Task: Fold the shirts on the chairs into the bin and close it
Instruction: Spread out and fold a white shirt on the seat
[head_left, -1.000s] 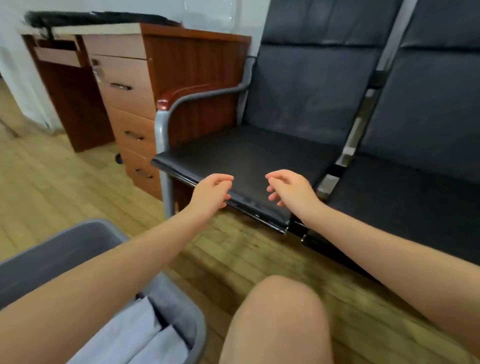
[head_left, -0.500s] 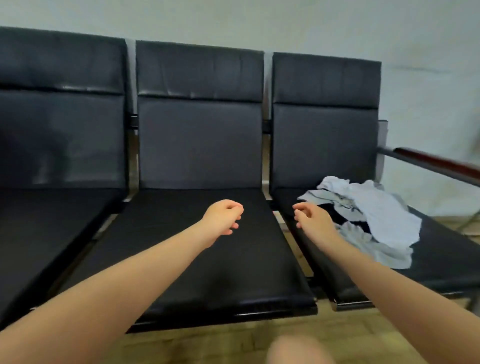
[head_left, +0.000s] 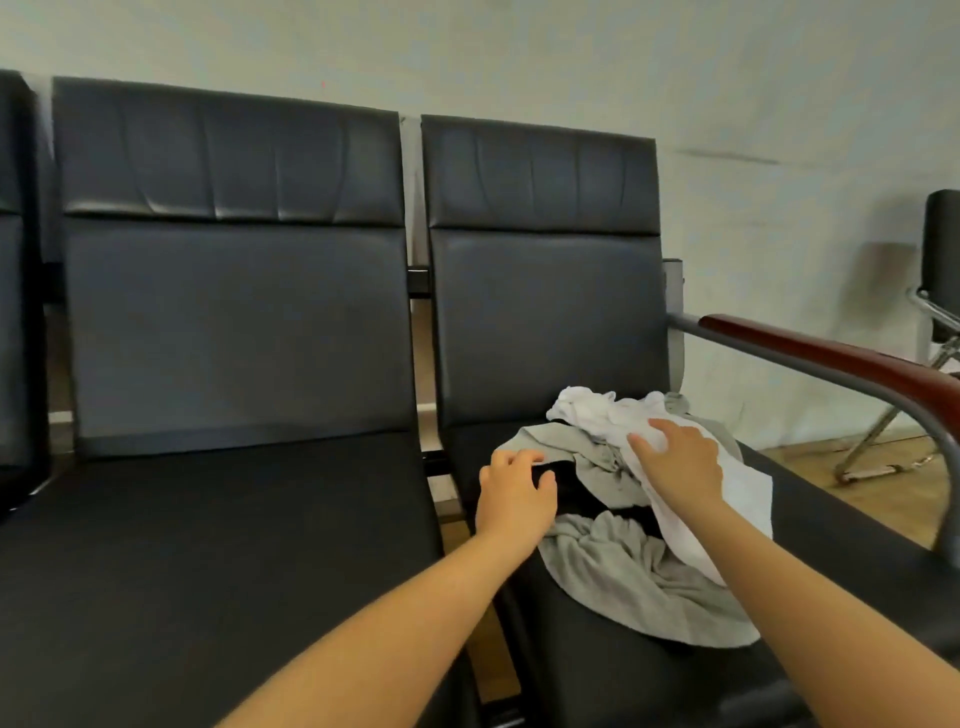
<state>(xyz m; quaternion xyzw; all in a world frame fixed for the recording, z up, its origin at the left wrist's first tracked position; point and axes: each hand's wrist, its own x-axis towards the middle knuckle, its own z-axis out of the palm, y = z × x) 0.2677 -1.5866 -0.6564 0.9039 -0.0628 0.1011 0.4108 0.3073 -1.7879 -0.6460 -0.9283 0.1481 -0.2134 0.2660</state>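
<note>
Against a pale wall stands a row of black chairs (head_left: 234, 338). On the right-hand seat (head_left: 597, 665) lie a crumpled grey shirt (head_left: 623, 582) and a white shirt (head_left: 691, 519). Your left hand (head_left: 514, 493) curls its fingers at the grey shirt's edge; your right hand (head_left: 680, 462) rests, fingers spread, on the white one.

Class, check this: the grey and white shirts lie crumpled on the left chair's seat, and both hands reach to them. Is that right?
One detail is wrong. The head view shows the grey shirt and white shirt crumpled on the right chair, the one with the armrest, not the left chair. The left hand and right hand do reach to them.
</note>
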